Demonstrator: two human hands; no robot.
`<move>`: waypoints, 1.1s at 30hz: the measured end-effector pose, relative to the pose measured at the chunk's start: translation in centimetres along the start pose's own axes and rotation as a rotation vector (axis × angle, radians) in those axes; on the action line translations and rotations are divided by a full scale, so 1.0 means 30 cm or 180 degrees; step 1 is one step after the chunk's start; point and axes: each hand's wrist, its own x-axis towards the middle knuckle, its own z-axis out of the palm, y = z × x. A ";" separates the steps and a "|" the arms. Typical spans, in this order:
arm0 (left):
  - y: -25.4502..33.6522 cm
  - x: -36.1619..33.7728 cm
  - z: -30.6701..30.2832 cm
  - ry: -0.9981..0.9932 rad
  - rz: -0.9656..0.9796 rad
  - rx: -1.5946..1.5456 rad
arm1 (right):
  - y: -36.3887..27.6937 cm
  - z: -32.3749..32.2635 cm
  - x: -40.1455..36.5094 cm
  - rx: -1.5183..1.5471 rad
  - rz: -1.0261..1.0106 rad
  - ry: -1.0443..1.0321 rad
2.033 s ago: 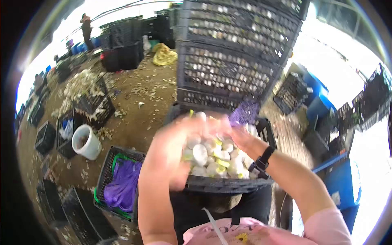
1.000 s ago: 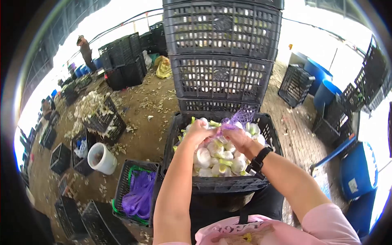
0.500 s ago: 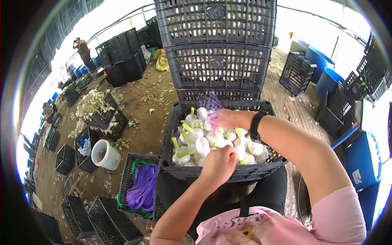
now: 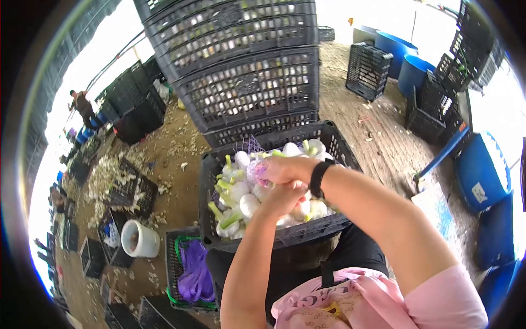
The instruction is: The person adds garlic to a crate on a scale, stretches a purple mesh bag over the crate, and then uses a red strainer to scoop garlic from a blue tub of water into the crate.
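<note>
A black crate [image 4: 285,236] full of white garlic bulbs [image 4: 250,205] with green stem stubs stands in front of me. Above the bulbs, my right hand [image 4: 282,169], with a dark band on its wrist, has its fingers closed on purple netting [image 4: 249,147] near the crate's middle. My left hand [image 4: 285,198] is just below and touches or nearly touches it, fingers curled; what it holds, if anything, is hidden. Part of the netting spreads over the bulbs behind my right hand.
Stacked crates [image 4: 246,88] of garlic rise behind. At the left are a crate of purple netting [image 4: 194,274], a white bucket [image 4: 141,239] and a heap of peelings [image 4: 109,178]. Blue barrels [image 4: 482,172] stand right. A person [image 4: 83,108] stands far left.
The view has turned and tilted. My left hand has come up close to my right hand, and both are now together over the garlic.
</note>
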 end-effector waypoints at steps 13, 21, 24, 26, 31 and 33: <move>0.354 -0.323 -0.013 0.0540 0.0700 0.1161 | -0.019 0.122 -0.025 0.0692 0.0480 0.0942; 0.559 0.016 0.108 -0.0501 0.0400 0.3266 | -0.146 0.134 -0.077 0.1557 0.0273 0.1625; 0.593 0.054 0.139 -0.0688 0.0243 0.3668 | -0.160 0.146 -0.070 0.1498 0.0276 0.1616; 0.599 0.055 0.139 -0.0955 0.0156 0.3571 | -0.166 0.152 -0.071 0.1490 0.0267 0.1614; 0.492 0.118 0.218 -0.1677 -0.0236 0.3804 | -0.176 0.152 -0.078 0.1485 0.0255 0.1625; 0.439 0.164 0.232 -0.1881 -0.0346 0.3867 | -0.173 0.148 -0.074 0.1468 0.0256 0.1641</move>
